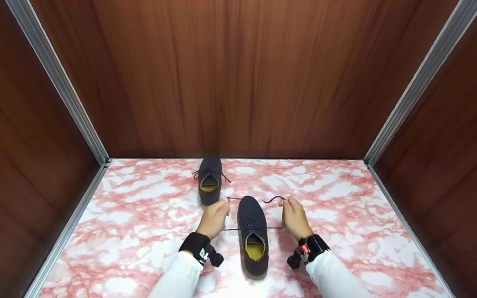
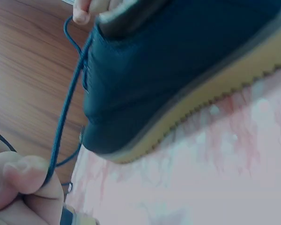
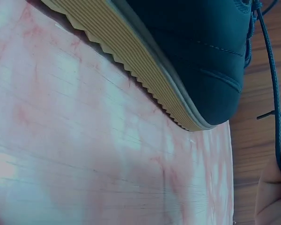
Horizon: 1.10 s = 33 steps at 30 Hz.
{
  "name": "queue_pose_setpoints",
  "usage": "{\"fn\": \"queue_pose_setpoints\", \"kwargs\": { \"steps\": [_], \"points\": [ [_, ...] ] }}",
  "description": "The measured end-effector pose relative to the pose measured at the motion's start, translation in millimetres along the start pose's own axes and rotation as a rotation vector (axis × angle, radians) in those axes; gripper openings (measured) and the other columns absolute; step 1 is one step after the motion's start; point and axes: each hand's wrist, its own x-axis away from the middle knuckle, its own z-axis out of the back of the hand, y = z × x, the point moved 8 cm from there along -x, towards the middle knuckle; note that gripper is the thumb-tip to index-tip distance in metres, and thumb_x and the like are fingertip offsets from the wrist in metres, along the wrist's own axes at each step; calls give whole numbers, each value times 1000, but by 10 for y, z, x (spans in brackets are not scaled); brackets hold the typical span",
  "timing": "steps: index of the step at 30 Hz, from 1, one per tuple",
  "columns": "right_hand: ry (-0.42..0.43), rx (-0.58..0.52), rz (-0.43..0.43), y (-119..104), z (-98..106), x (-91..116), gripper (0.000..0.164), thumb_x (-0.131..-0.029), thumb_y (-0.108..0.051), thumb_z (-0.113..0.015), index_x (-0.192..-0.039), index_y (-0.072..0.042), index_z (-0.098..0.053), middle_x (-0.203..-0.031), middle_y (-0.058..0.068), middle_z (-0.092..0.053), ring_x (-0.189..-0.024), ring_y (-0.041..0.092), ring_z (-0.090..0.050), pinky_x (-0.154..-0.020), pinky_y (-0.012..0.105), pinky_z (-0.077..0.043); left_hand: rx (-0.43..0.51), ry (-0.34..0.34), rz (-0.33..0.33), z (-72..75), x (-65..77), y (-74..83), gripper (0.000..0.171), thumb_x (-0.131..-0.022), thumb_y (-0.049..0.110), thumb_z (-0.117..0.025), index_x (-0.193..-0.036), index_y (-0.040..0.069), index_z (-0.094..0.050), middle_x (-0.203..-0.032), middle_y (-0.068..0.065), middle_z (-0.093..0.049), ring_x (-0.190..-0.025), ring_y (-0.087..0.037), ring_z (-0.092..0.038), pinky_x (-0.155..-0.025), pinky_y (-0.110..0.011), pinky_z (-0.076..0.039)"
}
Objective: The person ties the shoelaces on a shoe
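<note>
A dark navy shoe [image 1: 251, 213] with a yellow insole stands on the table, toe pointing away from me. My left hand [image 1: 214, 218] grips one end of its shoelace [image 1: 232, 229], drawn out taut to the left. On the other side my right hand [image 1: 294, 216] pinches the opposite lace end [image 1: 275, 227], pulled out level to the right. Loose tails of the lace curl past both fists. In the left wrist view the lace [image 2: 65, 110] runs from the shoe's eyelets into curled fingers [image 2: 25, 176]. The right wrist view shows the shoe's ridged tan sole [image 3: 131, 61] flat on the table.
A second dark shoe [image 1: 210, 180], its lace tied in a bow, stands farther back to the left, close to the back wall. Brown wood-grain panels [image 1: 238, 82] with metal edge strips [image 1: 412, 91] enclose the red-and-white marbled table [image 1: 139, 248] on three sides.
</note>
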Motion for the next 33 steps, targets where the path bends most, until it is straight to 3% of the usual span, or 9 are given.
{"fn": "queue_pose_setpoints", "kwargs": {
  "steps": [4,10,15,21,25,28,33],
  "points": [
    [32,109,27,13,24,-21,26,-103,-16,-37,-95,-5,-58,-57,-5,-33,-43,10,-40,-44,26,-39,-11,14,25,35,18,-102,30,-97,22,-49,-77,0,-55,-49,7,-38,-40,-9,-39,-42,-22,-32],
    [61,170,52,32,57,-22,26,-102,-14,-37,-95,-1,-59,-61,-4,-33,-51,10,-39,-53,25,-38,-22,19,32,25,33,-173,31,-99,24,-48,-77,3,-55,-49,8,-36,-39,-8,-39,-42,-21,-32],
    [63,180,45,63,66,-22,25,-102,-13,-38,-94,-2,-59,-59,-5,-35,-50,10,-39,-52,25,-37,3,18,52,6,49,-198,33,-101,22,-45,-79,-1,-54,-48,8,-34,-36,-5,-37,-40,-21,-32],
    [43,168,12,104,57,3,25,-102,-15,-38,-95,-5,-60,-55,-5,-38,-47,9,-39,-48,24,-35,131,2,79,-11,113,-93,33,-103,15,-42,-87,-13,-50,-46,5,-34,-34,-4,-35,-39,-22,-31],
    [-2,131,-40,134,27,44,26,-103,-16,-36,-99,-2,-58,-51,-4,-39,-42,10,-39,-42,24,-35,150,21,96,-12,111,-110,32,-102,18,-42,-91,-11,-51,-46,8,-33,-35,-5,-35,-39,-20,-33],
    [-29,115,-54,123,7,75,27,-103,-16,-36,-102,0,-58,-50,-4,-38,-40,11,-39,-41,24,-34,96,41,86,-10,68,-136,31,-102,22,-43,-91,-6,-54,-48,8,-32,-37,-7,-36,-40,-20,-34],
    [-43,88,-57,93,-9,100,29,-103,-16,-35,-104,0,-59,-50,-4,-37,-40,11,-39,-41,24,-34,-82,70,-35,0,5,12,30,-101,20,-45,-84,1,-61,-64,1,-49,-57,-10,-46,-57,-24,-41]
  ]
}}
